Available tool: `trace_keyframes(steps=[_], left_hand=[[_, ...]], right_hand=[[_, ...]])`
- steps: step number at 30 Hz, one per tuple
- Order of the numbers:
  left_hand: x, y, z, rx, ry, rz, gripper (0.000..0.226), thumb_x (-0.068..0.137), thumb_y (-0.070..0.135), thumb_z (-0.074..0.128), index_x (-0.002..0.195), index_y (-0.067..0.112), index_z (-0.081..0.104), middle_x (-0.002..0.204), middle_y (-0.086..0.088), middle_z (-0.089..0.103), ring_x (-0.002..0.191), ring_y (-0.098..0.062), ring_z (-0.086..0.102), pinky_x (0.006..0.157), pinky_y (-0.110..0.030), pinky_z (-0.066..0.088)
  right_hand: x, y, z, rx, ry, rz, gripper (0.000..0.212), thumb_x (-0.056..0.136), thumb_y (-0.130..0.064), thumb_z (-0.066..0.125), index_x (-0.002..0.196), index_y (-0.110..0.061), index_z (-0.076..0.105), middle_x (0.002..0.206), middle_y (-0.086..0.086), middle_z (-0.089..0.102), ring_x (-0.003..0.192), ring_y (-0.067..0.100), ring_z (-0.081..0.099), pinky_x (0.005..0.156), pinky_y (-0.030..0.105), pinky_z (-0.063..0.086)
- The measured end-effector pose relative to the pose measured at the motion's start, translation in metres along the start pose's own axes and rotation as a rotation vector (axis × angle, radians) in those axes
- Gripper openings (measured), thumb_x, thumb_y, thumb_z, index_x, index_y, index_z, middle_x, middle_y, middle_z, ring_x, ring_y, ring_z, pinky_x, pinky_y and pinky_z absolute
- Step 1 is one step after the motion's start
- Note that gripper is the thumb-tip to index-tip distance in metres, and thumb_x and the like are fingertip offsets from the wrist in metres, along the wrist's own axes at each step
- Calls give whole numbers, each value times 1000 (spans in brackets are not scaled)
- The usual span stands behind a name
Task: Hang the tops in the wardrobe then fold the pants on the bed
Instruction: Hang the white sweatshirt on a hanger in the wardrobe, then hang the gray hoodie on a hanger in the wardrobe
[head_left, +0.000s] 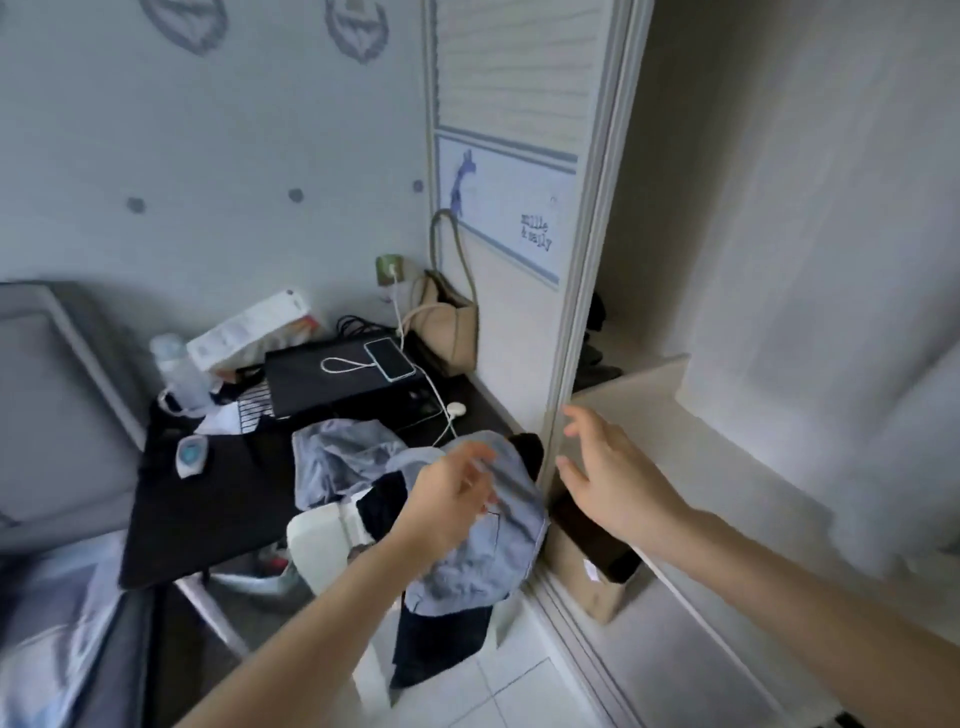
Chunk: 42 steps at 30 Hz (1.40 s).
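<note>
Over the one white chair (317, 540) my left hand (447, 501) grabs one blue top (488, 551); one dark garment (436, 644) hangs below; my right hand (608, 478) is spread wide, holding nothing, near the wardrobe (582, 291).

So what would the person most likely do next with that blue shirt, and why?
Probably lift the blue shirt clear of the white chair. The left hand already pinches it near the top, but it still drapes over the chair with dark clothes beneath. The right hand hovers open and empty beside the wardrobe door, seemingly free to help.
</note>
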<state>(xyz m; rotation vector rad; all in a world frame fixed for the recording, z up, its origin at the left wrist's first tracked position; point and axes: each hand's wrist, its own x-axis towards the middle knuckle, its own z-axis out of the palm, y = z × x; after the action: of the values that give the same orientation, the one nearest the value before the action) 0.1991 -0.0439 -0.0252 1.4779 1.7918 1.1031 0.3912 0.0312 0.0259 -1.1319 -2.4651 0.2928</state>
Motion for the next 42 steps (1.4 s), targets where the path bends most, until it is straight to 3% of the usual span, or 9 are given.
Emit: trace_keyframes(steps=[3,7,11,16,21,25,31,37,42], left_hand=[[-54,-23,-24,72,121,-111,22,96,19,48,101,40,52,75,4,69,66,-9,65,65,-33,55],[-148,-57,-54,96,327,-266,18,97,22,50,110,30,57,76,8,67,67,-3,62,66,-30,54],[-249,-77,-68,83,491,-447,20,94,20,50,104,36,58,77,3,70,71,-15,66,70,-39,56],[-402,-102,-72,110,697,-643,29,91,20,50,92,49,54,73,17,69,65,-2,63,55,-23,48],[-572,-119,-43,91,871,-879,22,89,15,53,104,30,59,77,0,68,70,-27,63,60,-34,46],[-722,-118,7,-98,1102,-1130,17,91,9,52,97,22,61,74,-5,67,74,-31,66,68,-40,51],[-874,-109,68,-242,1312,-1430,22,86,1,54,84,22,60,64,3,69,61,-11,64,72,-36,52],[-960,-140,87,-579,1529,-1562,16,90,3,55,88,17,64,83,-3,70,69,-20,65,64,-30,47],[-1016,-168,106,-734,1599,-1672,16,93,7,53,106,11,60,100,-5,63,83,-21,62,74,-32,46]], right_hand=[[-3,-47,30,64,-98,-108,52,96,-26,50,143,-12,32,133,5,51,116,20,50,91,28,40],[-21,-117,75,65,-220,-263,49,98,-30,47,142,-17,31,127,2,55,85,16,59,72,25,45],[-63,-182,115,174,-345,-350,44,97,-25,49,137,-15,36,125,3,55,99,20,57,81,32,48],[-153,-278,155,273,-506,-540,42,97,-23,50,136,-12,39,124,5,57,115,27,51,91,37,43],[-271,-354,188,373,-678,-623,38,96,-20,50,132,-10,45,112,4,63,111,27,54,94,35,41],[-389,-402,221,400,-899,-674,33,95,-14,51,127,-6,50,108,10,67,109,30,57,88,29,35],[-519,-458,267,293,-1245,-754,28,95,-23,48,123,-15,49,101,7,63,105,28,58,74,30,38],[-587,-521,317,124,-1404,-883,26,95,-29,46,120,-21,49,110,3,63,94,17,54,73,29,36],[-633,-576,362,15,-1474,-1035,27,95,-33,47,120,-21,49,92,-10,58,87,11,57,73,31,41]])
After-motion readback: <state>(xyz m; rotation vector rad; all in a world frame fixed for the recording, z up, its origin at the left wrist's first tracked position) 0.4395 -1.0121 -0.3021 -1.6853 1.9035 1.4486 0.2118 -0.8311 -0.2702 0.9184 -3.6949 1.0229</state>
